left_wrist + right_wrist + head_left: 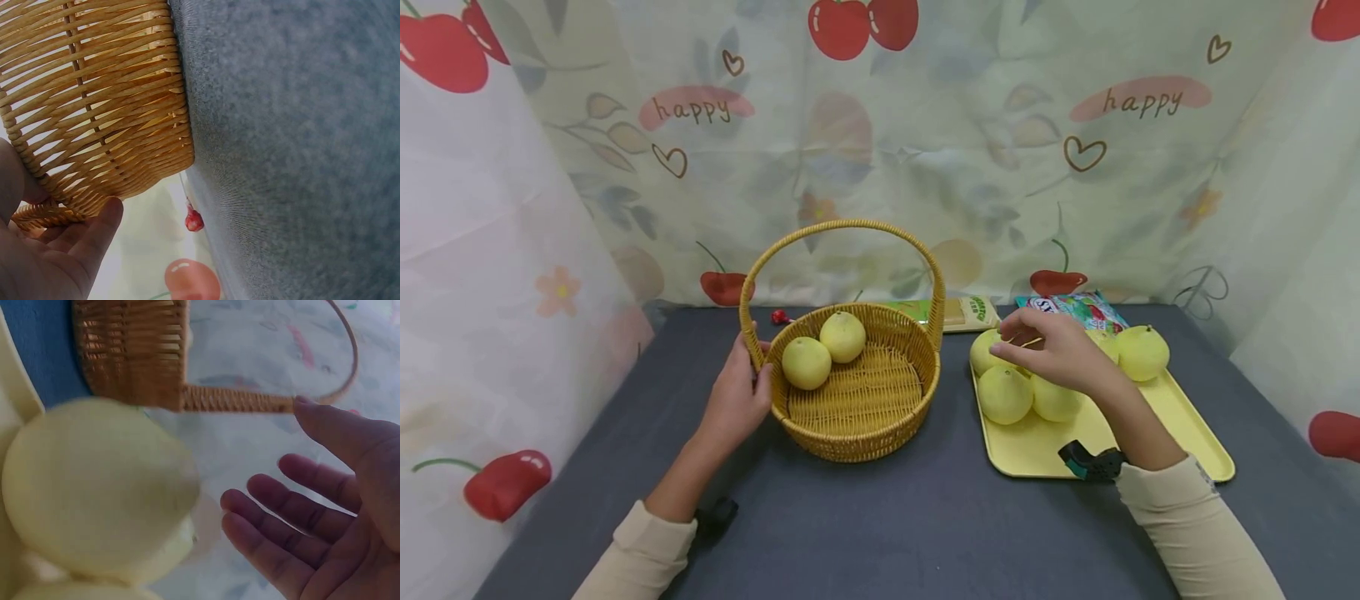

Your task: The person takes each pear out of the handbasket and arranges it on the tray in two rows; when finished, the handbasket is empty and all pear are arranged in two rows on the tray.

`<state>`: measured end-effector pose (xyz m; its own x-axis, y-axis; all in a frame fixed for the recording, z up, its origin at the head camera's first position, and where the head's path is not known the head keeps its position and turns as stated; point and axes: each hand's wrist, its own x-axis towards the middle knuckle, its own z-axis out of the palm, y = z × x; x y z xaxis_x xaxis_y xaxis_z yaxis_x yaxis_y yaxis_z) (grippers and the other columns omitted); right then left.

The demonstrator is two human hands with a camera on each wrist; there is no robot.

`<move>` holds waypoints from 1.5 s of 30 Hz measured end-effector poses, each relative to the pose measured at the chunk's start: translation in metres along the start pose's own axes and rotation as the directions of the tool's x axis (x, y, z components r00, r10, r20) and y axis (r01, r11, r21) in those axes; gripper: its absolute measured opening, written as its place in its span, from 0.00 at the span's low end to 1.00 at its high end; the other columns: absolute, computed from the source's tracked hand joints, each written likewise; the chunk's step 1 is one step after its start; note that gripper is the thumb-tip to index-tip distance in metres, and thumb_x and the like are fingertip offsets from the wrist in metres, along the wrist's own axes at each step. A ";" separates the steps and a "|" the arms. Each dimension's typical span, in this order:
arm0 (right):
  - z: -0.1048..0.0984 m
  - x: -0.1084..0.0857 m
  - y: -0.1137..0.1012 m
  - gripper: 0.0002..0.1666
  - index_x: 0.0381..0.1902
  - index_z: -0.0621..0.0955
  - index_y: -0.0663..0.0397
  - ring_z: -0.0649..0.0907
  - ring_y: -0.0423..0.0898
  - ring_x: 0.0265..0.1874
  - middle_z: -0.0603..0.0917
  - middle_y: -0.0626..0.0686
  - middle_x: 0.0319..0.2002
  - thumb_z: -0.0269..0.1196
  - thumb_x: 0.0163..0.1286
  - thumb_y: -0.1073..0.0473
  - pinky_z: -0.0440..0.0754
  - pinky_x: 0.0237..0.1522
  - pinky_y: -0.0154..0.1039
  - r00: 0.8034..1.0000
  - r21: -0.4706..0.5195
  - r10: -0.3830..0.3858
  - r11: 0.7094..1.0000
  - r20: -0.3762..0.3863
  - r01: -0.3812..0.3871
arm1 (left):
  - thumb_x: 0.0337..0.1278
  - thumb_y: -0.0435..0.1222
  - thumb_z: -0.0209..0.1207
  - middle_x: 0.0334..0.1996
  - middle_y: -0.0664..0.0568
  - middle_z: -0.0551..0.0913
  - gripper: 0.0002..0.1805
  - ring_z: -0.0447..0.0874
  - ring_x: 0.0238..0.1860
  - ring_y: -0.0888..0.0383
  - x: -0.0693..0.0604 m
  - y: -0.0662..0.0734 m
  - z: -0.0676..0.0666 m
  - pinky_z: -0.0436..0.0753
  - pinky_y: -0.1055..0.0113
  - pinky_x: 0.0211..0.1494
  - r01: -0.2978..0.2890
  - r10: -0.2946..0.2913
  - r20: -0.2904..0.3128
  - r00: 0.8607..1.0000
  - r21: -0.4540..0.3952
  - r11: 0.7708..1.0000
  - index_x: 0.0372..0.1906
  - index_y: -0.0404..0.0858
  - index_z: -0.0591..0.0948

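A woven wicker basket (857,437) with a tall hoop handle stands left of centre, two round pale yellow-green fruits (807,363) inside it. My left hand (739,392) grips the foot of its handle at the left rim; in the left wrist view, thumb and fingers lie around the woven handle (47,215). Over a yellow tray (1180,429) at the right hovers my right hand (1056,350), fingers spread and holding nothing. Below it sit several more such fruits (1005,395), partly hidden by the hand. The right wrist view shows a gap between fingertips and the closest fruit (100,487).
Behind the basket and tray lie a green-and-tan packet (970,314) and a blue snack bag (1078,310). A small red item (780,317) sits behind the basket's left side. Printed cloth (917,167) hangs behind the dark grey table (880,533).
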<state>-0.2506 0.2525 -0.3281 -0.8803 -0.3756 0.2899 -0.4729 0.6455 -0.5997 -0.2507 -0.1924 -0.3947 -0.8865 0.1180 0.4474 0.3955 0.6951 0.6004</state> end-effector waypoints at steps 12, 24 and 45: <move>0.051 0.040 -0.030 0.16 0.46 0.84 0.55 0.84 0.43 0.40 0.84 0.47 0.40 0.70 0.68 0.51 0.83 0.43 0.43 0.981 0.028 -0.176 0.984 0.082 0.174 | 0.72 0.28 0.50 0.58 0.35 0.74 0.35 0.77 0.53 0.41 -0.001 0.001 0.000 0.77 0.46 0.49 0.001 -0.001 -0.004 1.000 -0.002 1.000 0.78 0.30 0.50; 0.094 0.074 -0.053 0.31 0.62 0.78 0.56 0.83 0.52 0.49 0.81 0.54 0.55 0.69 0.68 0.46 0.81 0.47 0.44 0.975 0.068 -0.144 0.989 0.170 0.134 | 0.72 0.28 0.50 0.58 0.36 0.74 0.35 0.77 0.54 0.41 0.000 0.002 -0.002 0.77 0.46 0.49 0.006 -0.006 -0.002 1.000 0.005 1.000 0.78 0.29 0.51; 0.135 0.119 -0.045 0.59 0.80 0.52 0.52 0.59 0.54 0.74 0.56 0.56 0.77 0.71 0.63 0.40 0.64 0.67 0.55 0.939 0.223 -0.025 0.973 0.342 -0.056 | 0.72 0.27 0.51 0.58 0.36 0.75 0.35 0.78 0.49 0.42 -0.001 0.001 0.000 0.78 0.48 0.46 -0.018 0.019 -0.015 1.000 0.005 1.000 0.78 0.30 0.52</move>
<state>-0.3289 0.0891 -0.3678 -0.8021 -0.5963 0.0319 -0.4026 0.5006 -0.7663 -0.2497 -0.1921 -0.3946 -0.8753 0.1200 0.4685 0.4105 0.6965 0.5885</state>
